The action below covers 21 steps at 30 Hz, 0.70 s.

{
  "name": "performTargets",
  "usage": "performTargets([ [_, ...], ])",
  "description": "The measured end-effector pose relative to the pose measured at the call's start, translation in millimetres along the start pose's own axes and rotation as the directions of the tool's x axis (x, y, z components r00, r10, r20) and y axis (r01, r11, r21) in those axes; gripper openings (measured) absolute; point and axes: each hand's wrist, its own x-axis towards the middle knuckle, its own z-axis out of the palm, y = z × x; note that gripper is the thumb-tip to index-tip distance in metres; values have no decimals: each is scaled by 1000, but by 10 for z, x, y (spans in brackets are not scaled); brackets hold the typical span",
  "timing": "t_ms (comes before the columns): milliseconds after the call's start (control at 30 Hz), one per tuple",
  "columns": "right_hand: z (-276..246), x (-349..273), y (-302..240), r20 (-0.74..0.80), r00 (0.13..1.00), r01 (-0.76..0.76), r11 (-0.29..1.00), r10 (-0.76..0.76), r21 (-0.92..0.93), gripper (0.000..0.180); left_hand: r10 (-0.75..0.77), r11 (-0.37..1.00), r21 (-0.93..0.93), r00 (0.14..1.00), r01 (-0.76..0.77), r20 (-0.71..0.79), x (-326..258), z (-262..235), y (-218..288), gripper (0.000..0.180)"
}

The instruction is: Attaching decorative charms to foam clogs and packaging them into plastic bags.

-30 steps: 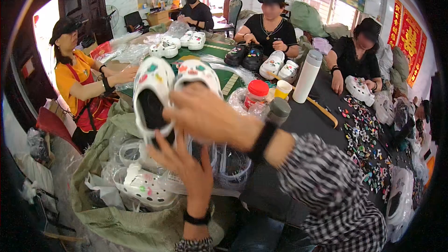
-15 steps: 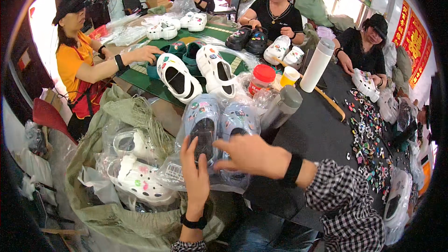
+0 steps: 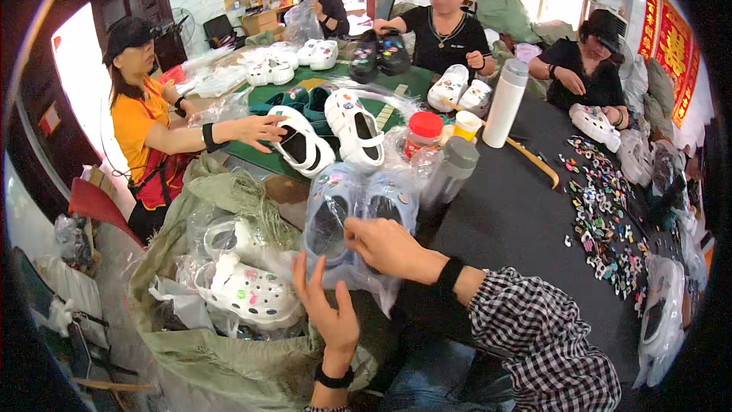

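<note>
A pair of light blue clogs [image 3: 325,221] with small charms sits in a clear plastic bag [image 3: 364,273] at the table's near edge. My right hand [image 3: 393,250] is over the clogs, its fingers curled in a pinch on the bag's film. Just below and to the left, my left hand [image 3: 329,317] is open, fingers spread, beside the bag's near edge. Beyond the blue pair stand white clogs [image 3: 354,131] with charms. A co-worker's hand [image 3: 263,131] in an orange sleeve reaches to the left one.
An open green woven sack [image 3: 183,343] with bagged white clogs [image 3: 252,295] lies at the left. A grey-lidded bottle [image 3: 451,172], a red-lidded jar [image 3: 424,131], a white bottle [image 3: 506,103] and a wooden stick [image 3: 534,162] stand or lie right. Loose charms [image 3: 606,217] cover the right side.
My left hand has come off the bag and opened. My right hand has curled its fingers onto the film. The bag's near end has drawn in. A co-worker has shifted the black clogs left.
</note>
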Motion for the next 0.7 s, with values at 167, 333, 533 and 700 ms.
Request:
performTargets([
  [167, -273, 82, -400, -300, 933, 238, 967, -200, 94, 13, 61, 995, 75, 998, -62, 20, -194, -129, 77, 85],
  [333, -569, -300, -1113, -373, 844, 457, 881, -386, 122, 17, 374, 816, 523, 915, -248, -150, -472, -553, 196, 97],
  [533, -970, -1150, -1627, -454, 750, 493, 864, -482, -102, 18, 376, 924, 164, 898, -345, -227, -765, -69, 523, 83],
  [700, -1288, -2037, -1479, -425, 780, 369, 887, -458, -279, 19, 448, 877, -147, 889, -458, -98, -1343, 489, 967, 80],
])
